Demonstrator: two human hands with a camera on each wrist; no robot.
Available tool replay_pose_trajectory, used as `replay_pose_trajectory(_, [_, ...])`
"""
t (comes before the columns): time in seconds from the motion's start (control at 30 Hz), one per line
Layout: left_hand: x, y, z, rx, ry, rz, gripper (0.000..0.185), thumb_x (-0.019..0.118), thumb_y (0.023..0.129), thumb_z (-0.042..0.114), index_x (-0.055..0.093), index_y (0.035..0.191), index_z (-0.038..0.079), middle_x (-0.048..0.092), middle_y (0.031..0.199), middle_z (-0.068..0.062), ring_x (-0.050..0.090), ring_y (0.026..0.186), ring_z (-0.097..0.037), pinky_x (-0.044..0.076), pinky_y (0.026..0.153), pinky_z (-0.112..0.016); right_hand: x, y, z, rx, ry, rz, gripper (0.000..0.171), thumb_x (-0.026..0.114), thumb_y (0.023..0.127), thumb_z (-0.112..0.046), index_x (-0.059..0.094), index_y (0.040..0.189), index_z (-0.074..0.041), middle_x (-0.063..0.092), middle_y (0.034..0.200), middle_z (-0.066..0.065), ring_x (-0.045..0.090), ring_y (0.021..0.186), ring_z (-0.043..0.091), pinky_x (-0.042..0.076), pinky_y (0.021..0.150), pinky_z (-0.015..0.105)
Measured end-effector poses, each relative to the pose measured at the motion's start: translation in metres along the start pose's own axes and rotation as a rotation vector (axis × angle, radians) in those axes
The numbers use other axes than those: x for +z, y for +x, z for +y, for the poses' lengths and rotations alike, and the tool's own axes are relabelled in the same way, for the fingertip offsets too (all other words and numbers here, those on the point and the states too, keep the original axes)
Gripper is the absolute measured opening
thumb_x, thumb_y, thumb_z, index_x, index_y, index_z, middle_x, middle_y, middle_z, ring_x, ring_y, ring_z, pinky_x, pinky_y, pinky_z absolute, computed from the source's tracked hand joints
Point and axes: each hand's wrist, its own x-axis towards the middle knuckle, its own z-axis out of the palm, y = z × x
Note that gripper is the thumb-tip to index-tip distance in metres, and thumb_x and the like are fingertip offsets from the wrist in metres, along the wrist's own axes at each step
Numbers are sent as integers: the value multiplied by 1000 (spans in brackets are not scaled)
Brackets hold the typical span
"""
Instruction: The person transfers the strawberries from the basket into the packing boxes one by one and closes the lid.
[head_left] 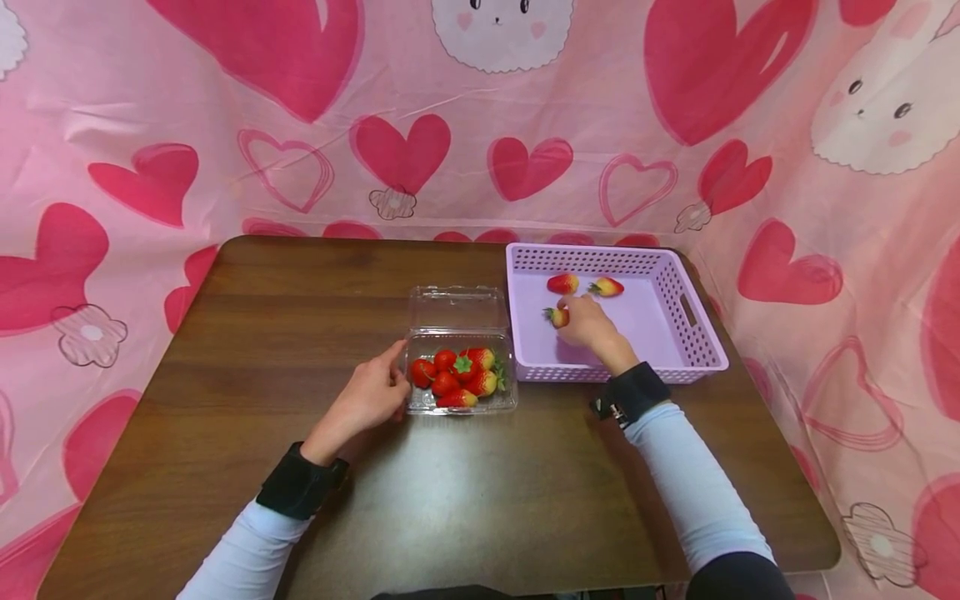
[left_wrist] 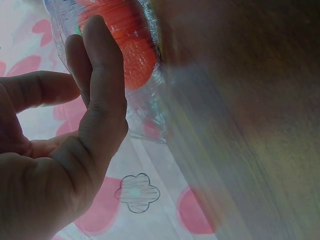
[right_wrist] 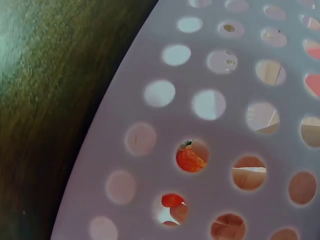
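In the head view a clear plastic clamshell box (head_left: 460, 310) lies with its lid folded back, and several red strawberries (head_left: 444, 383) are in its base. My left hand (head_left: 371, 387) is at the box's left side, its index finger extended along the wall; the left wrist view has these fingers (left_wrist: 104, 75) straight, right at the plastic. Inside the lilac basket (head_left: 637, 333), my right hand (head_left: 587, 323) pinches a strawberry (head_left: 558, 317) with a green leafy cap. Two more strawberries (head_left: 562, 283) lie beyond it on the basket floor. The right wrist view is filled by the basket's perforated wall (right_wrist: 145, 110).
Box and basket stand side by side on a brown wooden table (head_left: 315, 317). A pink cloth (head_left: 465, 100) printed with hearts hangs behind and along the sides of the table. The basket's wall rises between the box and the strawberries in the basket.
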Motion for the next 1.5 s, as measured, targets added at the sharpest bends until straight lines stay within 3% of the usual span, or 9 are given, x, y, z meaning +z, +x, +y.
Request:
replay_pose_trajectory(0.3, [1, 0, 0, 9, 5, 2, 74, 60, 100, 3, 26, 166, 2, 61, 77, -10, 61, 58, -24, 50, 58, -35, 4, -1, -4, 15, 20, -30, 42, 73, 92, -11, 61, 129, 6, 63, 112, 22, 55, 106, 38, 46, 100, 54])
replay_pose_trajectory(0.7, [2, 0, 0, 2, 4, 3, 74, 60, 100, 3, 26, 166, 3, 61, 77, -10, 63, 59, -27, 50, 58, -35, 6, -9, -7, -22, 32, 15, 38, 71, 90, -15, 63, 122, 4, 63, 107, 21, 57, 102, 38, 49, 91, 54])
replay_pose_trajectory(1.07, [2, 0, -1, -8, 0, 2, 74, 60, 100, 3, 26, 166, 3, 61, 77, -10, 64, 60, -27, 51, 58, -34, 6, -17, -16, -10, 65, 54, 43, 73, 94, -23, 60, 127, 1, 64, 114, 22, 57, 105, 39, 50, 98, 57])
replay_pose_trajectory(1.5, [1, 0, 1, -9, -2, 6, 74, 60, 101, 3, 25, 166, 3, 60, 81, -11, 64, 61, -29, 51, 58, -35, 4, -28, -29, -97, 79, 173, 44, 75, 92, -20, 60, 127, 2, 64, 109, 22, 57, 101, 39, 49, 96, 54])
